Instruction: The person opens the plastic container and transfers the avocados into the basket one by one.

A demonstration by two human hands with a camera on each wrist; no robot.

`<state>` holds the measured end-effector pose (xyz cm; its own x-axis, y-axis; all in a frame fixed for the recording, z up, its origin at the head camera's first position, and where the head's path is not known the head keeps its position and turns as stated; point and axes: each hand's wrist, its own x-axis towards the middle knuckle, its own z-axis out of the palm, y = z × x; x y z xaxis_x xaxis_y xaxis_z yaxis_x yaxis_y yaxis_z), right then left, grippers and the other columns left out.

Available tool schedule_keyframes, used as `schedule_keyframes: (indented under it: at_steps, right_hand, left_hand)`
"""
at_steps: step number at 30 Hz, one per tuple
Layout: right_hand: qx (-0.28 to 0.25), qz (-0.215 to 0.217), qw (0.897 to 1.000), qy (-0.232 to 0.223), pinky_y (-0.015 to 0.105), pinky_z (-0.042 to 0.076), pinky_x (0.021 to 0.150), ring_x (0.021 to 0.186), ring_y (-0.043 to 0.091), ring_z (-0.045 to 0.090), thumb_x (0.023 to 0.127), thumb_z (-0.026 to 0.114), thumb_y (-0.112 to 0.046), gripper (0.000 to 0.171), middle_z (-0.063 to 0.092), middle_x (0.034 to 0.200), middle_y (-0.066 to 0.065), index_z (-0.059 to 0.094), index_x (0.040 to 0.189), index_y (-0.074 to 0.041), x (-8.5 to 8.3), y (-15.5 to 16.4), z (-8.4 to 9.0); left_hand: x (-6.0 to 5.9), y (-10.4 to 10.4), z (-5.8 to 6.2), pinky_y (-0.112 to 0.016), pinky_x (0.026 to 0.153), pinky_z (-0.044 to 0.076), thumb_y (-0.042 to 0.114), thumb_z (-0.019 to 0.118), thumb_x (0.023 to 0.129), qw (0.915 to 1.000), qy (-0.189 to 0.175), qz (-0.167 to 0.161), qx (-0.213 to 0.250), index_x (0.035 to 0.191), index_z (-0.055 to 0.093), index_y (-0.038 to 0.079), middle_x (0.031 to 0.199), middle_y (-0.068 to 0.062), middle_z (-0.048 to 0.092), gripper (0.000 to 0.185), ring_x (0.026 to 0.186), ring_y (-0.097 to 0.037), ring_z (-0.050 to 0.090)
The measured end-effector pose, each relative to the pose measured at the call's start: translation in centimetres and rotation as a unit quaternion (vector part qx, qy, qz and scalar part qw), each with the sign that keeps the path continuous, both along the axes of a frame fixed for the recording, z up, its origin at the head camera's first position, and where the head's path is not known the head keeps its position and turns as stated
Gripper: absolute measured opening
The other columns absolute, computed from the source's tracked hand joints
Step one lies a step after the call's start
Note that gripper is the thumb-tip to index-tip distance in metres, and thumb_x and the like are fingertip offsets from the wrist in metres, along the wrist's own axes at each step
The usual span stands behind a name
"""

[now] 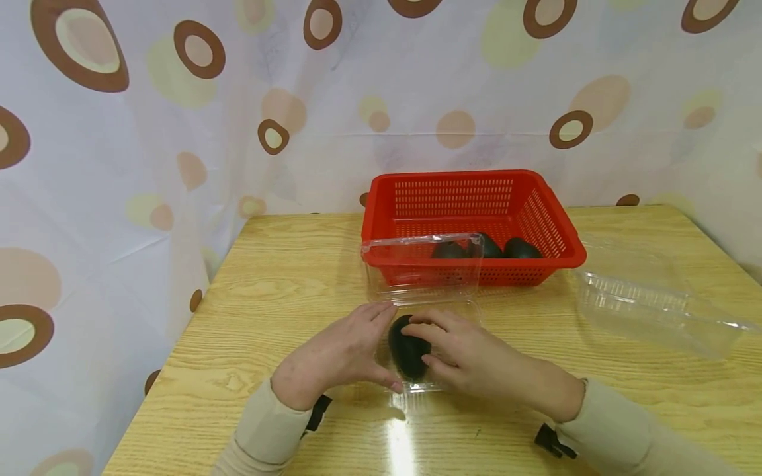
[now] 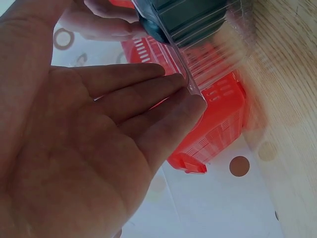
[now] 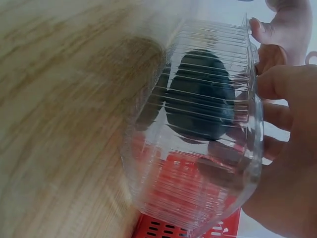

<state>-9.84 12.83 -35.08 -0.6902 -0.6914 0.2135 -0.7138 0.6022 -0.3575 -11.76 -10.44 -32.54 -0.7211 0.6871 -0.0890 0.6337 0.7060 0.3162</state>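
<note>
Left hand: your left hand (image 1: pixel 339 354) is resting flat, fingers straight, against the left side of the clear box (image 1: pixel 437 311).
Right hand: your right hand (image 1: pixel 461 354) is curling its fingers over the avocado (image 1: pixel 407 349), holding it inside the box.
Box: it is sitting open on the wooden table (image 1: pixel 268 291), lid up (just before the red basket (image 1: pixel 470 221)).
Basket: it is holding more avocados (image 1: pixel 485 248).

Head view looks down from above; both wrist views sit close beside the held clear container (image 3: pixel 198 134) — sharing it.
</note>
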Motion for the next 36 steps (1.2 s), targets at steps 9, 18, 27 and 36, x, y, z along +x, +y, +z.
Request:
schedule_keyframes:
  at_steps: [9,18,27,36]
  right_hand:
    - [0.030,-0.043,0.998,-0.025,0.040,0.056,0.092,0.115,0.019,0.060,0.092,0.070,-0.020,0.042,0.051,0.137,0.003,0.057,0.131,-0.016,-0.2,-0.5,-0.2]
    - [0.029,-0.041,0.999,-0.006,0.038,0.058,0.085,0.102,0.018,0.064,0.089,0.073,-0.015,0.031,0.057,0.122,0.000,0.057,0.115,-0.015,-0.5,-0.5,-0.3]
    - [0.064,-0.046,0.997,-0.007,0.036,0.057,0.081,0.095,0.016,0.060,0.090,0.062,-0.014,0.036,0.058,0.122,0.004,0.067,0.126,-0.016,-0.4,0.3,0.0]
    - [0.103,-0.049,0.992,-0.045,0.042,0.056,0.086,0.102,0.020,0.060,0.092,0.069,-0.029,0.042,0.058,0.122,0.004,0.062,0.132,-0.016,-0.4,0.4,-0.3]
  left_hand:
    - [0.0,0.0,0.1,-0.039,0.119,0.036,0.060,0.081,0.069,0.9999,-0.003,0.004,-0.012,0.153,0.033,0.002,0.157,-0.014,0.038,0.113,0.145,-0.028,0.037]
    - [0.0,0.1,0.2,-0.040,0.120,0.034,0.060,0.080,0.070,0.9996,-0.016,0.010,-0.021,0.154,0.032,0.002,0.160,-0.014,0.034,0.113,0.148,-0.028,0.033]
    - [0.0,0.2,0.2,-0.040,0.120,0.033,0.059,0.081,0.070,0.9994,-0.024,0.015,-0.022,0.154,0.031,0.002,0.160,-0.013,0.033,0.113,0.148,-0.028,0.032]
    - [0.0,0.1,0.1,-0.041,0.121,0.032,0.059,0.080,0.070,0.9993,-0.025,0.018,-0.023,0.154,0.031,0.002,0.160,-0.013,0.033,0.113,0.149,-0.028,0.031]
